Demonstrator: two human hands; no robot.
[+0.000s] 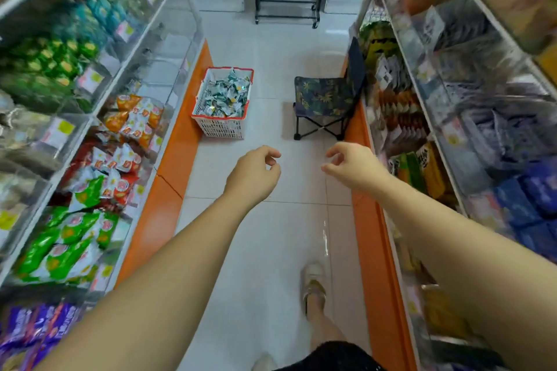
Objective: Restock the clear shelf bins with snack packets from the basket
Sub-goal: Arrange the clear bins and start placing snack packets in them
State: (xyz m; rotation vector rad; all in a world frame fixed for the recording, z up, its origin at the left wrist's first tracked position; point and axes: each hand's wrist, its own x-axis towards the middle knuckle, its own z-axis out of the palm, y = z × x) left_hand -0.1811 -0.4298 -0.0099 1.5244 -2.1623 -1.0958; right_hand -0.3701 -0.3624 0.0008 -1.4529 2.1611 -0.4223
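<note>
Mostly blurred shelf bins (90,75); left hand (253,173), right hand (352,167) loosely curled, empty

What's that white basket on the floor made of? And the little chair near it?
The basket looks like moulded plastic: matte white lattice walls full of small holes, with a red rim. The chair seems to have a cloth seat and back, printed with leaves and sagging a little, on thin black crossed legs. Those are probably metal tube, though that is hard to tell.
</note>
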